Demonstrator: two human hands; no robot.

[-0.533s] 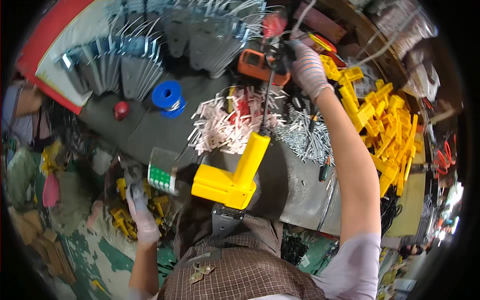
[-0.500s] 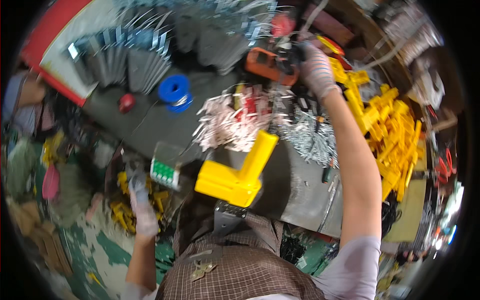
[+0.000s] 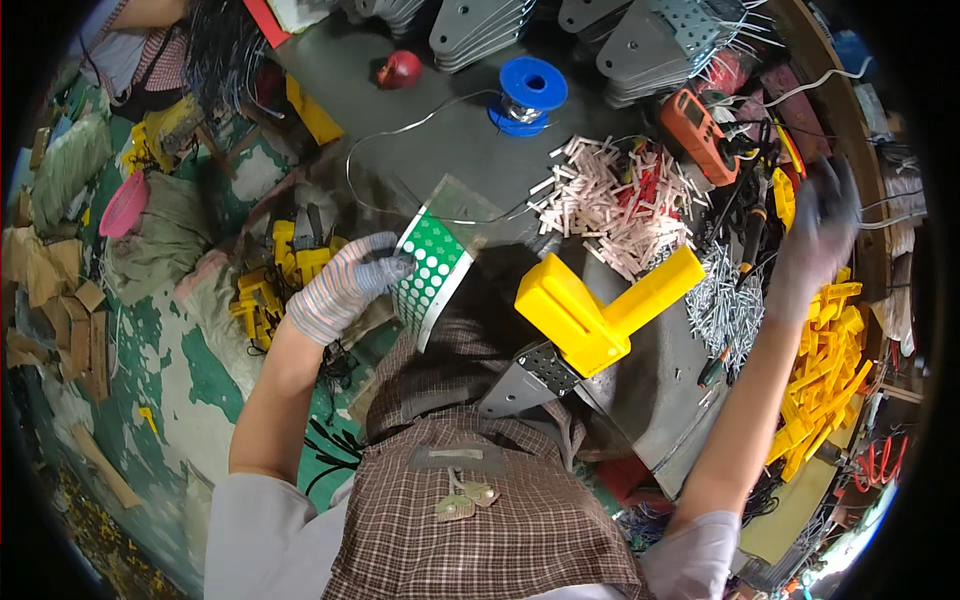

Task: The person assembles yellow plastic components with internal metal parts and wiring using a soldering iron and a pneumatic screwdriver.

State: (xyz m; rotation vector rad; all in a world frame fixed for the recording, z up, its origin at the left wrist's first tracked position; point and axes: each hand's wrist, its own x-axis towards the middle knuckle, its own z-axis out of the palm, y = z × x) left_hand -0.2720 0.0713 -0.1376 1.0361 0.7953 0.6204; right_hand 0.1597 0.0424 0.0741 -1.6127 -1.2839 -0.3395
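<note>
My left hand (image 3: 345, 285), in a striped glove, has its fingers pressed together at the left edge of a green sheet of white round stickers (image 3: 425, 275), which stands by the table's near edge. Whether a sticker is between the fingertips is too small to tell. My right hand (image 3: 825, 225), gloved and smeared by motion, is over the right side, just above the pile of yellow plastic parts (image 3: 820, 385). Between my arms, a yellow L-shaped plastic piece (image 3: 600, 325) sits on a grey metal plate with perforations (image 3: 525, 382), over my lap.
White-pink short strips (image 3: 610, 205) and silver screws (image 3: 725, 305) lie heaped on the table. Behind them are an orange handheld meter (image 3: 697, 138), a blue wire spool (image 3: 530, 95), a red ball-like thing (image 3: 400, 70) and stacked grey plates (image 3: 650, 50). Yellow parts (image 3: 258, 305) lie lower left.
My left hand has come up from the yellow parts at the lower left to the sticker sheet. My right hand has moved from beside the orange meter toward the yellow pile. The view has turned.
</note>
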